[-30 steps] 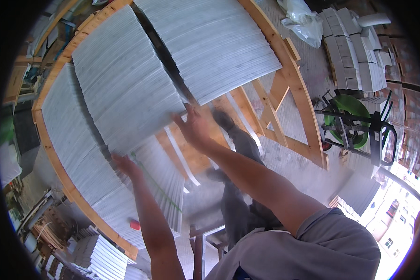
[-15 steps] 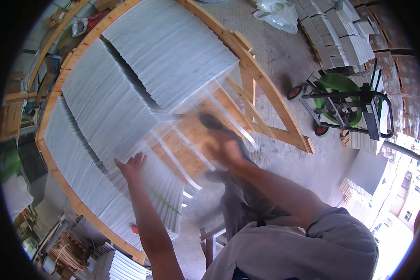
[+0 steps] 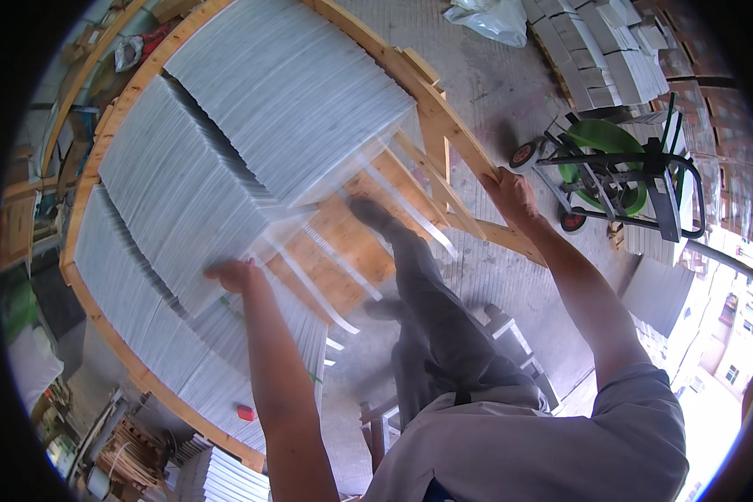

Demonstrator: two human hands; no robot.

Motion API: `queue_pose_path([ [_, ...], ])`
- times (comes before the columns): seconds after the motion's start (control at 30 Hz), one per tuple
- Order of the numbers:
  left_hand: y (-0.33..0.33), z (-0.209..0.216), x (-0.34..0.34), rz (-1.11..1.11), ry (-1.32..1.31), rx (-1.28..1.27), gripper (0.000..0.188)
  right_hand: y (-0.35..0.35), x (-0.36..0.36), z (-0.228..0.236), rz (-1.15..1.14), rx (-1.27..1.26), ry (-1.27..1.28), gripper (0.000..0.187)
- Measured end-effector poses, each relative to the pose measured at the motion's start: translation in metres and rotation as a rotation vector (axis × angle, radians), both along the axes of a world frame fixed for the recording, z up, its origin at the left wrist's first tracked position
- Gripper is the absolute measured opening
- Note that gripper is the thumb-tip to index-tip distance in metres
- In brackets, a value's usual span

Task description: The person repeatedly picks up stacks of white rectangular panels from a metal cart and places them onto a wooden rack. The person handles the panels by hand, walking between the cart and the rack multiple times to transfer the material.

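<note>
R fingers (image 3: 497, 178) hold frame (image 3: 462, 134) edge nr open floor (image 3: 498, 100), L fingers (image 3: 223, 270) by stack (image 3: 176, 197), grip unclear.

To the right, a wheeled cart (image 3: 665, 201) with a green reel (image 3: 598, 132). Farther off, on grey floor (image 3: 477, 75), a plastic bag (image 3: 498, 21) beside stacked white blocks (image 3: 586, 58).

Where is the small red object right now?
In the head view's lower left, the small red object lies on the pale stacked sheets, just left of the left forearm.

The frame (image 3: 467, 140) is matt wood, the bag (image 3: 495, 20) glossy plastic.
</note>
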State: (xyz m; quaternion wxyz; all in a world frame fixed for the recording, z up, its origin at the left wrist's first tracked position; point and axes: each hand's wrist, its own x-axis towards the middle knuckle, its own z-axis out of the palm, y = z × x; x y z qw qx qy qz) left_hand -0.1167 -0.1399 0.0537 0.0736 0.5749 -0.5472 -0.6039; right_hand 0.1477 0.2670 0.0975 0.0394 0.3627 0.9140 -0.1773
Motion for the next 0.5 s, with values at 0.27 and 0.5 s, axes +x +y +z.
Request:
queue_pose_path([
  [0.27,0.003,0.014,0.004,-0.088,-0.097,-0.063,0.065,-0.004,-0.003,0.003,-0.034,0.096,-0.039,0.037],
  [0.5,-0.048,-0.043,0.013,-0.221,0.116,0.375,0.079,0.007,0.003,-0.013,0.066,0.138,-0.006,0.039],
])
